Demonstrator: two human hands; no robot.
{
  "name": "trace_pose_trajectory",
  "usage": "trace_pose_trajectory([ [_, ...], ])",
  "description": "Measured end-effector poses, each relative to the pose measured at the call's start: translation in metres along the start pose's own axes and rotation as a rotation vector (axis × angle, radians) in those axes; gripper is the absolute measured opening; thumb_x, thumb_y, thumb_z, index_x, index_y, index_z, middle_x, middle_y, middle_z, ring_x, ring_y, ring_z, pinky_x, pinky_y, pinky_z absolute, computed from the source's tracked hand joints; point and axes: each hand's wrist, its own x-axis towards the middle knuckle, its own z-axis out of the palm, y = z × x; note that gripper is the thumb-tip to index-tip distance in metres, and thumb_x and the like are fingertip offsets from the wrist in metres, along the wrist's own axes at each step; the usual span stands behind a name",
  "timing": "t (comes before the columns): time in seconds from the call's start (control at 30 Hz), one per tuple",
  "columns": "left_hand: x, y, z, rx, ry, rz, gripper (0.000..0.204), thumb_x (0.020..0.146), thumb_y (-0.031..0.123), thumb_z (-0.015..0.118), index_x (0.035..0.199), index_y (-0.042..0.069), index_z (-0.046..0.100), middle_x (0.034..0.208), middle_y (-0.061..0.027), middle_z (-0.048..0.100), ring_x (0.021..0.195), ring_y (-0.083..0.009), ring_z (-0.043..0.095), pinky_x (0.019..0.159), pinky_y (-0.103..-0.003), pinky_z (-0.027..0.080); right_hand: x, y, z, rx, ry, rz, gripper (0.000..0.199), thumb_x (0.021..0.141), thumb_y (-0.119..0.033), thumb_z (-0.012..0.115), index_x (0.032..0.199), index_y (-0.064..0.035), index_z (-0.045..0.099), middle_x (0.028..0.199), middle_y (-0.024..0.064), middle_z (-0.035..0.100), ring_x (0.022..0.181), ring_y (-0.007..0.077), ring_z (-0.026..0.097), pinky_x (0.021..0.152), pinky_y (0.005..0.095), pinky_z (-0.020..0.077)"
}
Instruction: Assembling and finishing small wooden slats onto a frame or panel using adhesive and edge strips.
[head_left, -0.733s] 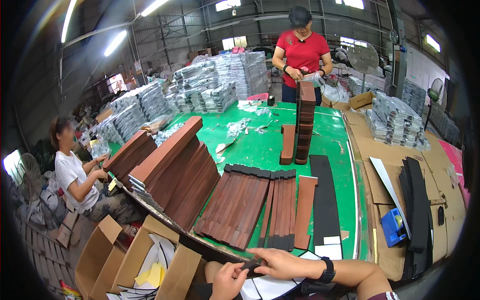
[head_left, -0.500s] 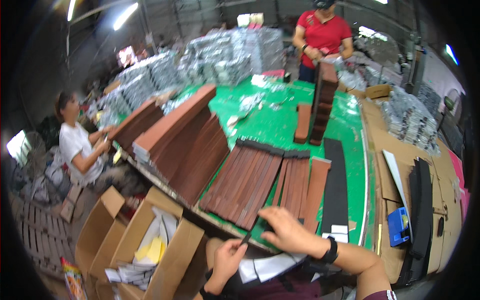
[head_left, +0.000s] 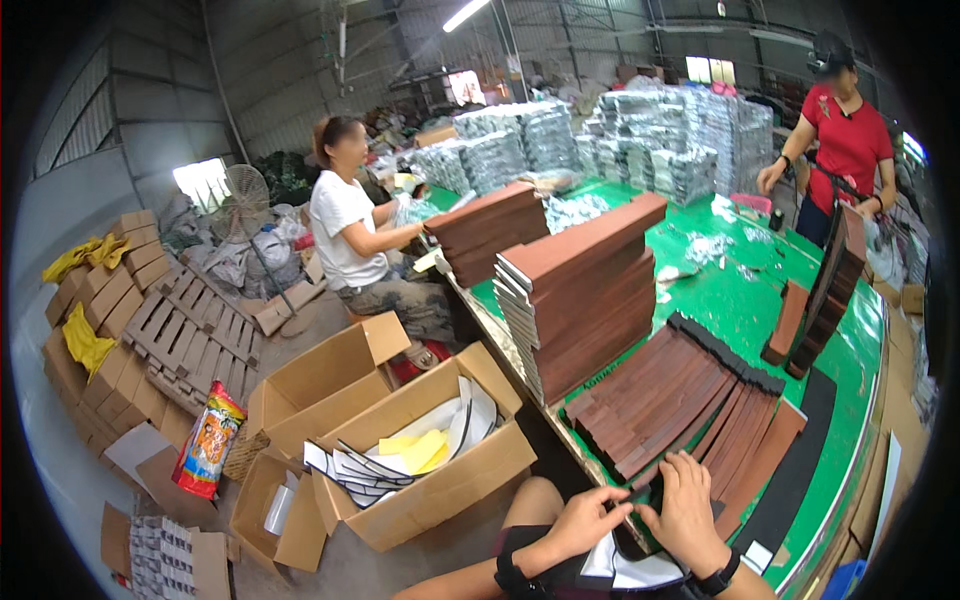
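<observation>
My left hand (head_left: 585, 525) is closed in a pinch on a small black strip (head_left: 642, 494) at the table's near edge. From the other side my right hand (head_left: 685, 510) meets it, its fingers bent over the strip and its thumb against it. What the right fingertips cover is hidden. Just beyond my hands, dark reddish-brown slats (head_left: 655, 410) lie side by side, with black pieces (head_left: 730, 355) along their far ends. To their right are a lighter brown slat (head_left: 762, 465) and a long black strip (head_left: 800, 465). White sheets (head_left: 640, 572) with black edges rest near my lap.
A tall stack of brown slats (head_left: 590, 320) stands on the green table (head_left: 700, 275) at left. Open cardboard boxes (head_left: 440, 490) sit beside me on the floor. One person (head_left: 355, 220) works at far left, another in red (head_left: 845, 140) at far right. Wrapped bundles (head_left: 680, 135) are piled behind.
The view has swung left, so the table appears farther right. My hands have come together, and the right hand has closed in on the black strip. The person in red has lowered their hands.
</observation>
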Motion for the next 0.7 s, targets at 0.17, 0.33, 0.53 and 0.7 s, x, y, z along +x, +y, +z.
trace_pose_trajectory([
  [0.17, 0.0, 0.013, 0.002, 0.229, 0.136, 0.257, 0.03, 0.093, 0.023, 0.073, 0.113, 0.001, 0.069, 0.079, -0.0116, 0.067, 0.055, -0.0151, 0.058, 0.054, -0.031, 0.046, 0.002, -0.002, -0.003, 0.065, 0.052, -0.046, 0.068, 0.064, -0.012, 0.084, 0.121, 0.0054, 0.052, 0.127, 0.023, 0.053, 0.129, 0.0435, 0.047, 0.109, 0.0539, 0.0346],
  [0.33, 0.026, 0.027, 0.003, 0.439, 0.087, 0.21, 0.03, 0.09, 0.025, 0.076, 0.102, -0.002, 0.067, 0.087, -0.0143, 0.069, 0.073, -0.0294, 0.069, 0.067, -0.038, 0.055, 0.004, 0.006, 0.002, 0.074, 0.085, -0.048, 0.066, 0.067, -0.016, 0.084, 0.121, 0.0063, 0.054, 0.128, 0.0218, 0.054, 0.129, 0.0409, 0.048, 0.11, 0.0519, 0.0338],
  [0.53, 0.033, 0.037, 0.004, 0.552, 0.067, 0.122, 0.032, 0.089, 0.027, 0.075, 0.103, -0.001, 0.069, 0.086, -0.0128, 0.07, 0.074, -0.0296, 0.069, 0.068, -0.038, 0.056, 0.004, 0.008, -0.001, 0.082, 0.07, -0.023, 0.068, 0.068, -0.019, 0.084, 0.123, 0.0075, 0.055, 0.13, 0.0217, 0.056, 0.129, 0.0404, 0.049, 0.109, 0.0526, 0.034],
  [0.7, 0.033, 0.041, 0.006, 0.612, 0.04, 0.128, 0.035, 0.089, 0.029, 0.075, 0.103, -0.002, 0.069, 0.085, -0.0142, 0.07, 0.075, -0.0304, 0.07, 0.069, -0.039, 0.056, 0.002, 0.009, 0.001, 0.075, 0.075, -0.005, 0.071, 0.068, -0.019, 0.084, 0.126, 0.0093, 0.054, 0.129, 0.0226, 0.057, 0.128, 0.0413, 0.05, 0.108, 0.0532, 0.0349],
])
